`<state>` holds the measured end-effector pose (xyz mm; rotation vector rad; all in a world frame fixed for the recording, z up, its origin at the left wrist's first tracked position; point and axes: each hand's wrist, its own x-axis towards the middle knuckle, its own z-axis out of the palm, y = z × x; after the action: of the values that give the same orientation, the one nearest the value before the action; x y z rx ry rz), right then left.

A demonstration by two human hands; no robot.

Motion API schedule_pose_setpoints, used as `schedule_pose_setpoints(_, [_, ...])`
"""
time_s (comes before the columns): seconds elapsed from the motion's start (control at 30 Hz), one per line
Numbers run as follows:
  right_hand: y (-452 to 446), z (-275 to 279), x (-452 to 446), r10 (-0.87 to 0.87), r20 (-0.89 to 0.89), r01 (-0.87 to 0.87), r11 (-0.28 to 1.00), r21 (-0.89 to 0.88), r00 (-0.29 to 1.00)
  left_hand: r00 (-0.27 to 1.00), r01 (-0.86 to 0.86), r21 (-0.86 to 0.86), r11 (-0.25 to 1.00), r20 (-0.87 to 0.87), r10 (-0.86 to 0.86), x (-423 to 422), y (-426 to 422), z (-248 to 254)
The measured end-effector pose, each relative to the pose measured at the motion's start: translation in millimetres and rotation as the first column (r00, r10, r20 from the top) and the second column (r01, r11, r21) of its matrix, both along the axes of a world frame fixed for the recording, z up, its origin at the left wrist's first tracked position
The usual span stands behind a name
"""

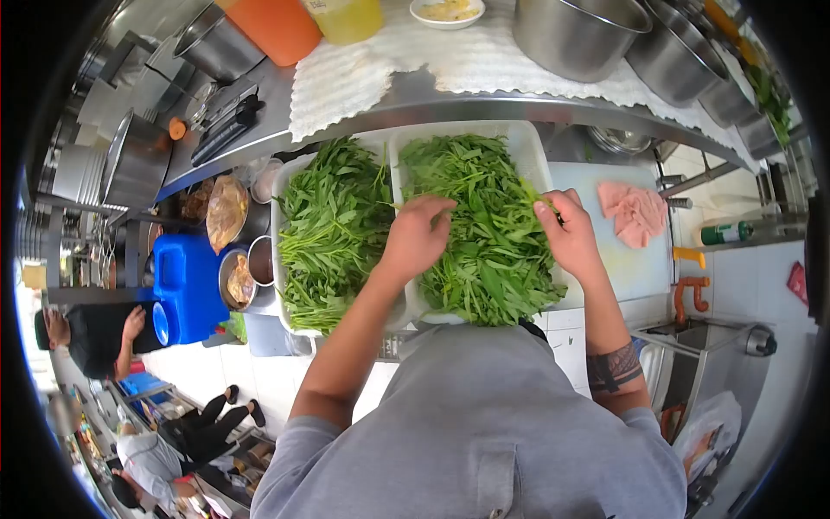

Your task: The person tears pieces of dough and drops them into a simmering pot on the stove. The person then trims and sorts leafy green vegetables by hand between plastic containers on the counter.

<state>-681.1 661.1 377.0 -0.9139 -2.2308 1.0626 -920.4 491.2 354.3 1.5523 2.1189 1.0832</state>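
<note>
Two white baskets stand side by side, heaped with leafy greens. My left hand (419,235) is over the gap between them, its fingers curled together at the left side of the right heap of greens (484,251); what it holds, if anything, is hidden. My right hand (568,232) pinches a light green stem at the right side of the same heap, near the rim of the right basket (529,143). The left heap of greens (333,233) lies beside my left forearm, untouched.
A pink cloth (634,212) lies on a white cutting board (605,259) at right. Steel pots (579,35) and knives (226,130) rest on the shelf above. A blue jug (186,285) and bowls stand at left. Two people are at lower left.
</note>
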Motion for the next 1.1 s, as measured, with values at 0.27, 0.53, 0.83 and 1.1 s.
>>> schedule_pose_setpoints(0.27, [24.1,-28.5,1.6,0.057,-0.252,-0.160,0.898,-0.410,0.966,0.978,0.030,-0.065,0.997,0.207,-0.016,51.2,26.2,7.8])
schedule_pose_setpoints(0.53, [6.9,6.9,-5.8,-0.200,-0.134,0.150,0.937,-0.314,0.971,0.960,0.281,0.080,0.956,-0.031,-0.279,30.3,-14.5,-16.8])
schedule_pose_setpoints(0.83, [-15.6,48.0,-21.4,-0.285,-0.262,0.192,0.924,-0.330,0.922,0.892,0.199,-0.085,0.976,-0.398,-0.216,-54.6,105.7,-62.3])
schedule_pose_setpoints(1.1, [-26.7,31.9,-42.9,-0.244,-0.336,0.103,0.916,-0.387,0.910,0.949,0.085,0.036,0.996,0.302,-0.092,-41.9,100.1,26.9])
